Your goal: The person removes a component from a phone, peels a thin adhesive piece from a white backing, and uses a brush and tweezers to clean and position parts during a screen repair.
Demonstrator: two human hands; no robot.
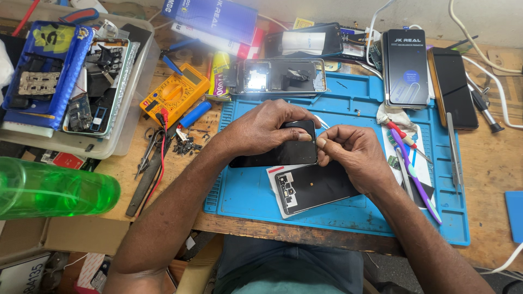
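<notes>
My left hand (260, 128) grips a black phone (283, 152) from above, holding it flat just over the blue work mat (348, 103). At the phone's right edge my right hand (348, 155) pinches a thin metal tool (322, 122) whose tip points up and left. Beneath both hands lies a black phone back panel (313, 188) on a white sheet. An opened phone frame (278, 77) with a bare metal interior rests at the mat's far edge.
A yellow multimeter (175, 92) and small pliers (150, 149) lie left of the mat. A clear bin (128, 125) of parts sits far left, a green bottle (54, 188) near left. Boxed screen (405, 68), dark phone (453, 90), tweezers (454, 152) and purple brush (417, 179) lie right.
</notes>
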